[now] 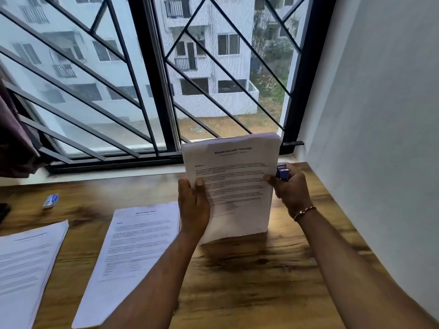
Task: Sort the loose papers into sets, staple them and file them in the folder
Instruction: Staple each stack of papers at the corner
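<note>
Left hand point(193, 205) and right hand point(291, 188) pinch the white printed paper stack point(234, 186) upright, far right on the wooden desk point(237, 281). The right also holds what looks like a small blue stapler point(282, 172). Tap the bottom edge flush before stapling.

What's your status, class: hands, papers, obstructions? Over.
Left hand and right hand grip the stack, upright on the desk. Right also holds the stapler. Middle set and left set lie flat. Nothing in the way.

The blue stapler point(282, 172), at three o'clock of the upright white paper stack point(237, 186), is mostly hidden within the right hand point(292, 188). At eight o'clock, a flat white printed set point(26, 262) runs off the frame. Its body text is too blurred to read.
</note>
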